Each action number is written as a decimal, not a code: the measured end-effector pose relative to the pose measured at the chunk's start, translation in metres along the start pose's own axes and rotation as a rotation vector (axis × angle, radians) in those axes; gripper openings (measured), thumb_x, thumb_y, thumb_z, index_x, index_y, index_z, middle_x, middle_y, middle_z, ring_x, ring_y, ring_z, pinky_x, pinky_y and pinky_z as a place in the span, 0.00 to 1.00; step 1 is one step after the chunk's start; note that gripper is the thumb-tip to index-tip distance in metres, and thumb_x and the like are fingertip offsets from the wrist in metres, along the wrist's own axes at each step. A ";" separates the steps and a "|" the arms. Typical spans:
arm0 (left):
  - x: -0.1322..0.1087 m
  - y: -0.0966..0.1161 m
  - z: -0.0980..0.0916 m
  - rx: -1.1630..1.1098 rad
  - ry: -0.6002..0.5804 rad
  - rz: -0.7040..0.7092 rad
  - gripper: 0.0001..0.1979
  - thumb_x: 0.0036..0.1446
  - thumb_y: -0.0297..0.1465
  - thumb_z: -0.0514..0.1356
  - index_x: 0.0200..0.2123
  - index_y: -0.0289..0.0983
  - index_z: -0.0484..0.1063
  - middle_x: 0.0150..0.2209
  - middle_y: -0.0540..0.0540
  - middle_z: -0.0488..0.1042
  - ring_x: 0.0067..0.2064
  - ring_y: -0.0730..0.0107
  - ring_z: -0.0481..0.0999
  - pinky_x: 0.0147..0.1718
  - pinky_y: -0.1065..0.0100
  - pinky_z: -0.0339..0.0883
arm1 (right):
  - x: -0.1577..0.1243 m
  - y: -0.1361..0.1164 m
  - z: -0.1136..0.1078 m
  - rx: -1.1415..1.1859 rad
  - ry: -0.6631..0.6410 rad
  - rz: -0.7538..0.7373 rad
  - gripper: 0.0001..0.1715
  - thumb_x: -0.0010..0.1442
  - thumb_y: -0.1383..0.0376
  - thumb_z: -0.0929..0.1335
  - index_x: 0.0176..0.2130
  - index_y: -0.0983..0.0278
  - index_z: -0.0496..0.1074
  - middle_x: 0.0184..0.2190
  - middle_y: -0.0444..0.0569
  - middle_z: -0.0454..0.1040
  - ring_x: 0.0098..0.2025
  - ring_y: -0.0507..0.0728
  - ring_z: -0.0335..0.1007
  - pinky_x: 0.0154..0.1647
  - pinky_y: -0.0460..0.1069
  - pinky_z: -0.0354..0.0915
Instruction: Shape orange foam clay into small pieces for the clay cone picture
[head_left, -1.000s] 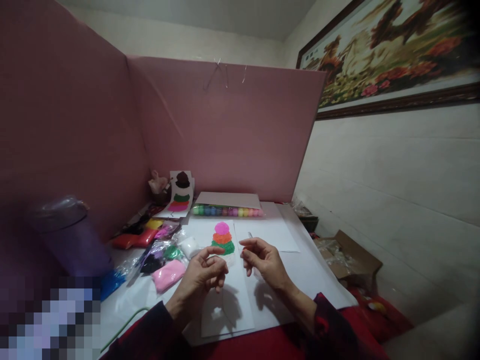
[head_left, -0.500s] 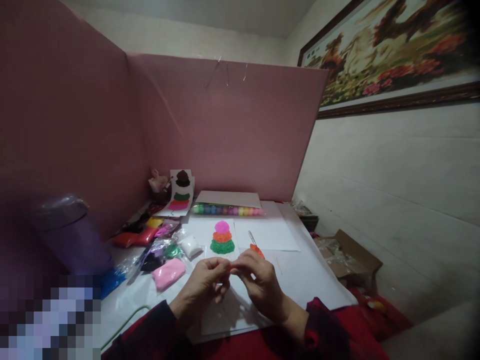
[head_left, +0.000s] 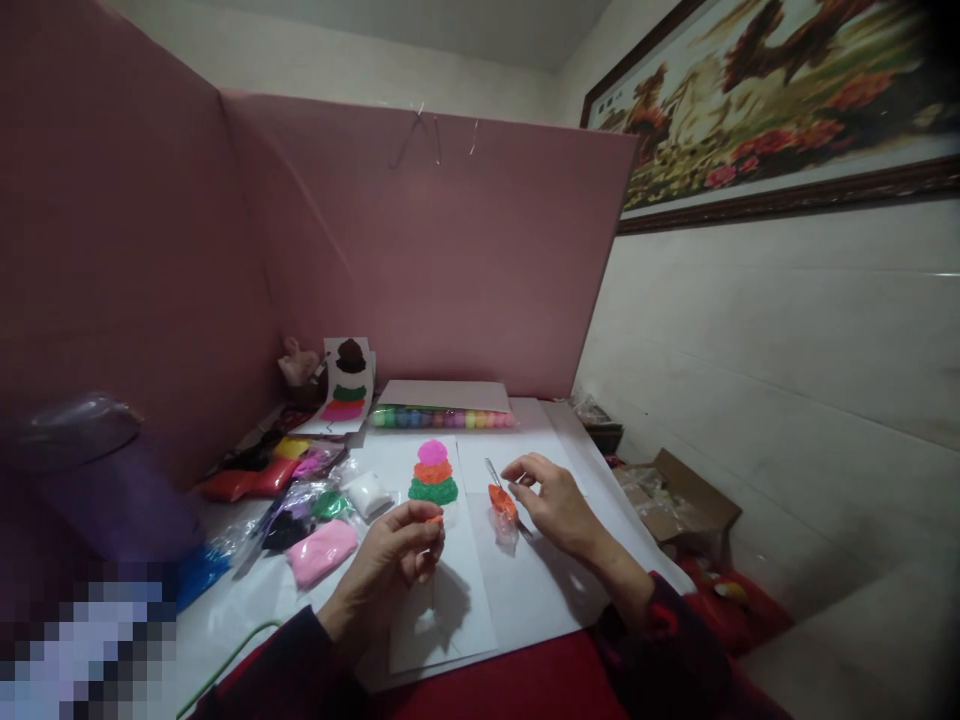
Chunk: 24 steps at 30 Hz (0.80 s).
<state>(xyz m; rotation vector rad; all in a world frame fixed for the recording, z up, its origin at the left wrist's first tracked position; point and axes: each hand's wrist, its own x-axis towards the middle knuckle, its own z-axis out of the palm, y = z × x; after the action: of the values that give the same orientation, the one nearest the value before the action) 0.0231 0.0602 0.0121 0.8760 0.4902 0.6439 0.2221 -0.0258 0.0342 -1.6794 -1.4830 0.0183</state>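
My left hand (head_left: pixel 390 550) pinches a small bit of orange clay (head_left: pixel 433 520) between thumb and fingertips, above the white sheet. My right hand (head_left: pixel 555 505) is off to the right, thumb and forefinger a little apart. Its fingertips are close to an orange clay packet (head_left: pixel 502 503) in clear plastic and a slim metal tool (head_left: pixel 491 468); whether they touch either I cannot tell. Just beyond my left hand, a picture (head_left: pixel 433 472) on white paper shows stacked pink, orange and green layers with a bumpy texture.
Clay bags lie at left, among them a pink one (head_left: pixel 322 555) and a white one (head_left: pixel 367 493). A row of coloured clay (head_left: pixel 442 417) sits at the back beside a propped picture card (head_left: pixel 349 385). A purple bottle (head_left: pixel 112 490) stands far left; an open cardboard box (head_left: pixel 690 505) is right.
My right hand has parted from my left and moved right and forward to the orange packet. My left hand keeps its pinch on the orange clay. The view has shifted slightly.
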 end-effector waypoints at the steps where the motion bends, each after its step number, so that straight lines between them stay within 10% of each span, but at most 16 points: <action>1: 0.000 0.000 -0.001 0.001 0.005 0.005 0.11 0.42 0.24 0.67 0.32 0.32 0.71 0.23 0.51 0.67 0.21 0.82 0.65 0.17 0.80 0.55 | 0.000 0.002 -0.002 -0.051 -0.084 -0.002 0.06 0.53 0.72 0.66 0.29 0.63 0.71 0.30 0.46 0.72 0.28 0.53 0.66 0.31 0.47 0.60; 11: 0.001 -0.004 -0.003 0.059 0.024 0.012 0.10 0.45 0.31 0.67 0.27 0.33 0.69 0.19 0.56 0.60 0.18 0.84 0.59 0.14 0.80 0.48 | -0.019 -0.005 0.016 -0.595 -0.277 -0.010 0.08 0.60 0.66 0.61 0.32 0.65 0.68 0.29 0.51 0.72 0.26 0.57 0.68 0.25 0.48 0.53; 24: -0.004 -0.002 0.003 0.128 0.049 0.006 0.08 0.45 0.27 0.64 0.32 0.34 0.72 0.17 0.57 0.59 0.17 0.84 0.55 0.14 0.80 0.46 | -0.021 -0.020 0.030 0.255 -0.060 0.127 0.06 0.55 0.72 0.62 0.27 0.64 0.65 0.19 0.41 0.68 0.22 0.50 0.66 0.20 0.43 0.59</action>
<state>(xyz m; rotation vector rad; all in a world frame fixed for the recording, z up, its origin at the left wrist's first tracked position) 0.0229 0.0549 0.0126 0.9843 0.5772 0.6460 0.1845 -0.0271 0.0168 -1.5729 -1.3530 0.3164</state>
